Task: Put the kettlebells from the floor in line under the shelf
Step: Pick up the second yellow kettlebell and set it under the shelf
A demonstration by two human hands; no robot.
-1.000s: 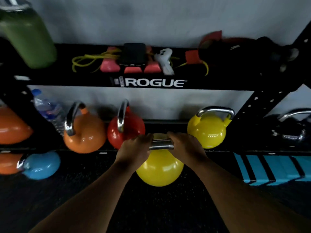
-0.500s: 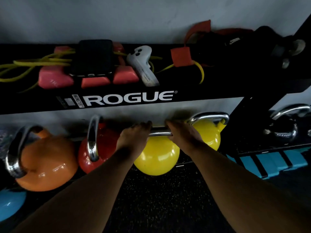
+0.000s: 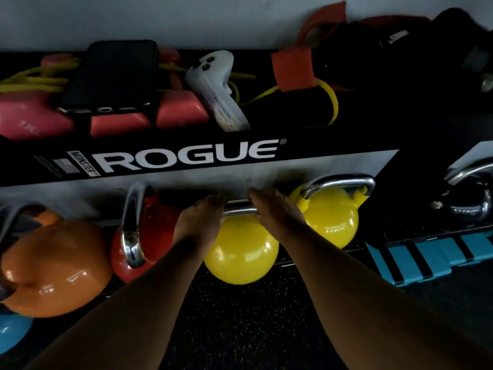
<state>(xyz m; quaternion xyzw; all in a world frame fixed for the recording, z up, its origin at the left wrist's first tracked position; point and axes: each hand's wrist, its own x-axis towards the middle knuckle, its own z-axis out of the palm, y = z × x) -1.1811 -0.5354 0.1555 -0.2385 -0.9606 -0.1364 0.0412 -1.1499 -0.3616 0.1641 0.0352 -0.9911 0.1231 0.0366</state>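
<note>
Both hands grip the steel handle of a yellow kettlebell (image 3: 241, 253), my left hand (image 3: 198, 222) on its left end and my right hand (image 3: 274, 213) on its right end. The bell sits just under the black ROGUE shelf (image 3: 186, 156), between a red kettlebell (image 3: 149, 236) on its left and a second yellow kettlebell (image 3: 333, 217) on its right. An orange kettlebell (image 3: 50, 265) stands further left. I cannot tell whether the held bell touches the floor.
A blue kettlebell (image 3: 10, 332) shows at the lower left edge and a black one (image 3: 464, 201) at the far right. A blue-striped block (image 3: 432, 255) lies right of the rack upright. The shelf carries a phone (image 3: 112, 76), pink dumbbells, a white controller and bands.
The yellow kettlebell has travelled forward from the open floor into the gap under the shelf. The view has closed in on the rack. Both hands have kept their grip.
</note>
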